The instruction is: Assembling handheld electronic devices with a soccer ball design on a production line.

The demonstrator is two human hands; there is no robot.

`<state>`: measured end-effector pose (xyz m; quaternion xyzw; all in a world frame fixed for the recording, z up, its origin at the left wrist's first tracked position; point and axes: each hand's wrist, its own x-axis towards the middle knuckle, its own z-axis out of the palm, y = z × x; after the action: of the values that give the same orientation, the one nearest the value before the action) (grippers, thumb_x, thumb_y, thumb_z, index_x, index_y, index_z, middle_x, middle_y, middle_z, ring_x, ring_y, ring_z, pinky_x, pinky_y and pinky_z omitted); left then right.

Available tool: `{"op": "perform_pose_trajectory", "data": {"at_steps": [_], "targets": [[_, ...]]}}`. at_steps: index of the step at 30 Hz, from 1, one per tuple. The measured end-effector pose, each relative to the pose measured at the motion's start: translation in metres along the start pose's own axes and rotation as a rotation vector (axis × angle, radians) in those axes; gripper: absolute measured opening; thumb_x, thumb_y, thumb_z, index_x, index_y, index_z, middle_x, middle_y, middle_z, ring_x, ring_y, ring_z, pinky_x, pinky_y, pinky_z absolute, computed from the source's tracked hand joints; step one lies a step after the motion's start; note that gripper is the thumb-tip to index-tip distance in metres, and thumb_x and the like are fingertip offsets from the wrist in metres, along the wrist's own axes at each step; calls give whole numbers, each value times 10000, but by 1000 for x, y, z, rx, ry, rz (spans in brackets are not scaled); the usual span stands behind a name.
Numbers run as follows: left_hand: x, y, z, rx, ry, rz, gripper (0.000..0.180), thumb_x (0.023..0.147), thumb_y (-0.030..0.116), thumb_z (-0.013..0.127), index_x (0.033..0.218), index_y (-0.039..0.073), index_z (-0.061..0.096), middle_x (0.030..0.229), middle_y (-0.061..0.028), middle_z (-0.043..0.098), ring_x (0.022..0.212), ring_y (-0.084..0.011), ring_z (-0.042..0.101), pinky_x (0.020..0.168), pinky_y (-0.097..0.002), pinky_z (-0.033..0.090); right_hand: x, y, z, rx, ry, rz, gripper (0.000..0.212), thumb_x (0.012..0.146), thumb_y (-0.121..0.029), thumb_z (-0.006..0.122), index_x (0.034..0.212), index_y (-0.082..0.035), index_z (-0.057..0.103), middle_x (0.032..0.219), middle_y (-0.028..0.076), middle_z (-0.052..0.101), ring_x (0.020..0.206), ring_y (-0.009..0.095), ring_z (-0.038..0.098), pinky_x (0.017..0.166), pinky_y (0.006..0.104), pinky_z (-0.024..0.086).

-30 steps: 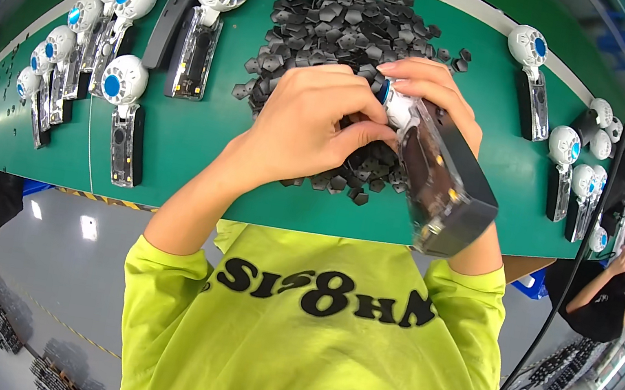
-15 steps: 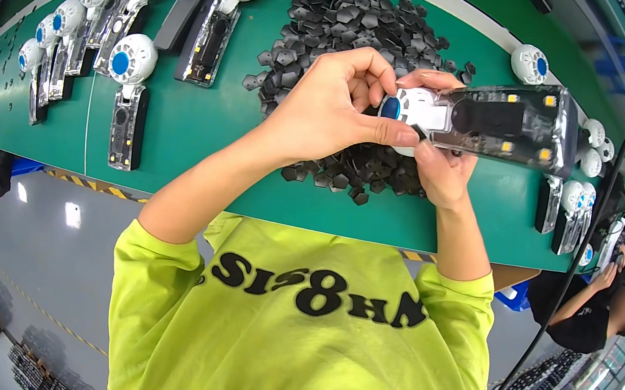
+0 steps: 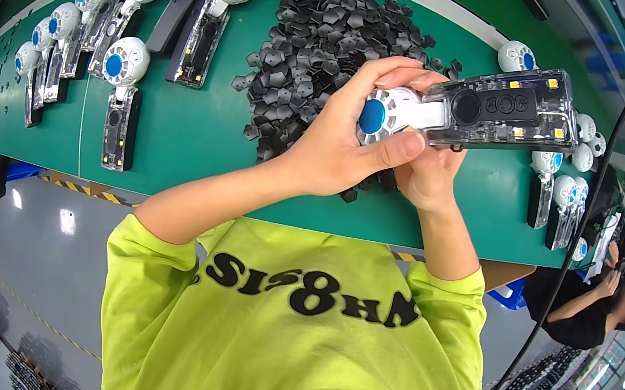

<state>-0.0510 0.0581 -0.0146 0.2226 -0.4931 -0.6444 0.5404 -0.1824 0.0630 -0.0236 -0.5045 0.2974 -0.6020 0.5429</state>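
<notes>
Above the table I hold a handheld device [image 3: 504, 110] with a round white vented head, a blue disc and a clear handle that shows a black button panel and small yellow squares. My left hand [image 3: 343, 138] wraps round the white head, its thumb across the lower side by the neck. From below, my right hand [image 3: 434, 170] grips the device near where head and handle meet; most of its fingers are hidden behind it. Just beyond my hands lies a heap of small black pentagonal pieces [image 3: 330, 41].
Similar devices [image 3: 126, 65] lie in a row on the left of the green table [image 3: 172, 147]. More white-headed ones [image 3: 569, 192] lie at the right, and another white head [image 3: 516, 57] sits behind. A black cable [image 3: 582, 240] hangs down the right side. People [image 3: 590, 312] sit at both sides.
The device has turned so its blue disc and button panel face up more fully, and its head has shifted left. A small dark piece by my thumbs no longer shows.
</notes>
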Motion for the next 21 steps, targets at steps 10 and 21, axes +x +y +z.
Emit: {"op": "perform_pose_trajectory", "data": {"at_steps": [10,21], "targets": [[-7,-4,-1,-90,40,60,648,822,138,783,1357,-65,478,1254,-182,593,1115,-252,590,993,-356,469,6,-3,3,-28,-150,-85,534,814,-295,754,1208,-67,476,1102,147,590,1020,240,561,904,371,480],[65,10,-79,1257,12,80,256,906,245,659,1105,92,709,1088,-33,702,904,-193,631,780,-307,462,27,-24,-33,-97,232,171,529,943,-144,580,1415,-92,346,1085,206,635,838,274,651,610,356,609]]}}
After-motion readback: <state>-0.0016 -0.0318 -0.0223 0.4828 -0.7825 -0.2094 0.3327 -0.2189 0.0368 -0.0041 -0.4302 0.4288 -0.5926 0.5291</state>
